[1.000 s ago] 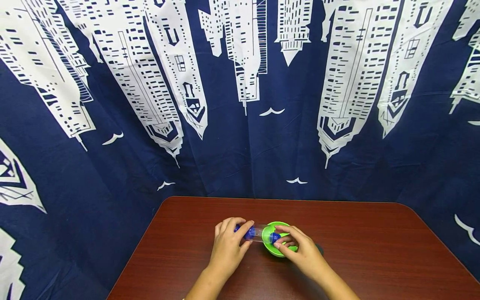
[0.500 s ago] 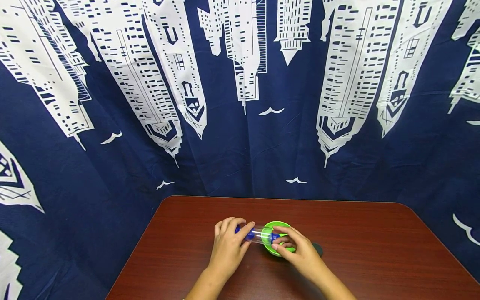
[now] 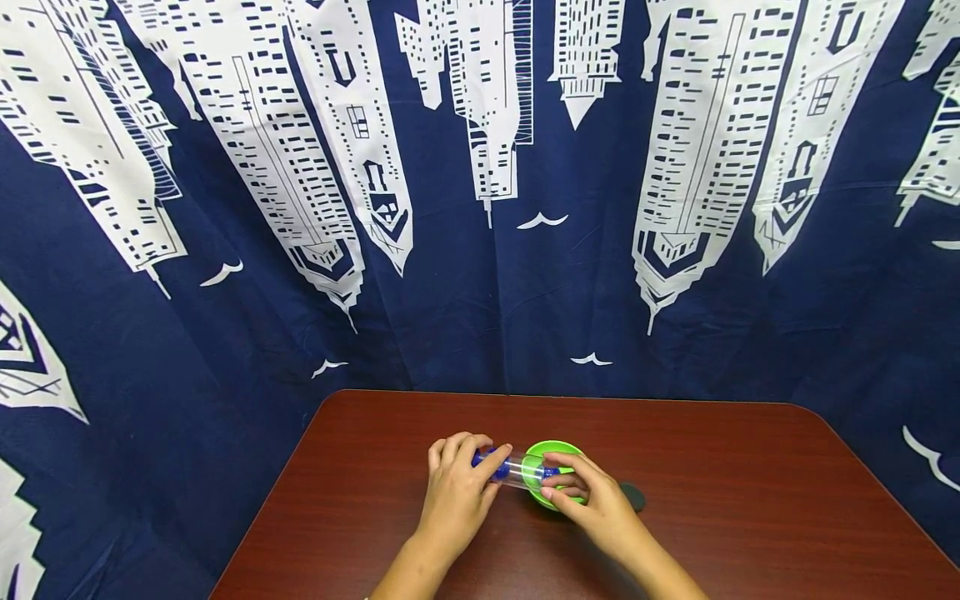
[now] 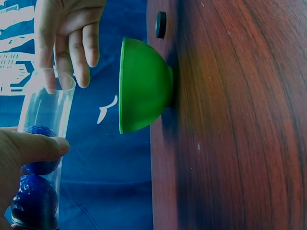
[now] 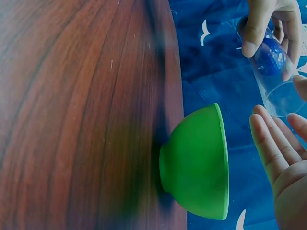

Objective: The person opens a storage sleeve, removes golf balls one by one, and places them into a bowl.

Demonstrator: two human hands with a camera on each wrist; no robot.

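My left hand grips a clear plastic tube near its closed end, thumb across the side. Inside the tube sit two dimpled blue golf balls, one beyond the other. Its open mouth leans over the green bowl, which stands upright on the table. My right hand is at that mouth, one fingertip overlapping the rim in the left wrist view, the other fingers extended and loosely bent. No ball shows in that hand. Blue shows over the bowl by the right fingers in the head view.
A dark round cap lies on the brown table, right of the bowl, partly behind the right hand. A navy curtain with white buildings hangs behind the table's far edge.
The right hand has shifted slightly left towards the tube, and more of the dark cap shows. Less blue is visible between the right fingers. The left hand keeps its hold on the tube.
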